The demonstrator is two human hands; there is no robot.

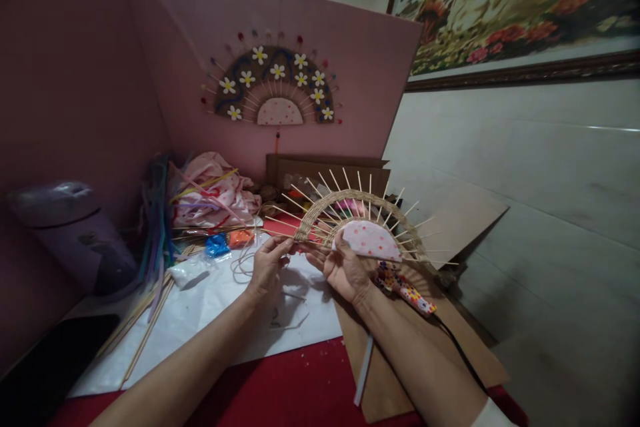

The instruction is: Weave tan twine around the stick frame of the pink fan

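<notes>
A half-round fan frame (327,202) of thin wooden sticks is held up over the table, with tan twine woven between the sticks as an arched band. At its base is a pale pink half-circle (367,239) with red dots. My right hand (347,272) grips this base, thumb on the front face. My left hand (270,267) is closed in a pinch at the band's left lower end, on the twine (243,265), which trails behind the hand in loose loops. A flower-patterned glue gun (413,295) lies below the fan, partly hidden by it.
A finished flowered fan (277,73) hangs on the pink board. Pink dotted cloth (215,190), blue and orange packets (217,245), wooden sticks (145,340) and a lilac tumbler (80,240) are at the left. Cardboard (385,373) and a glue stick (364,370) lie at the right.
</notes>
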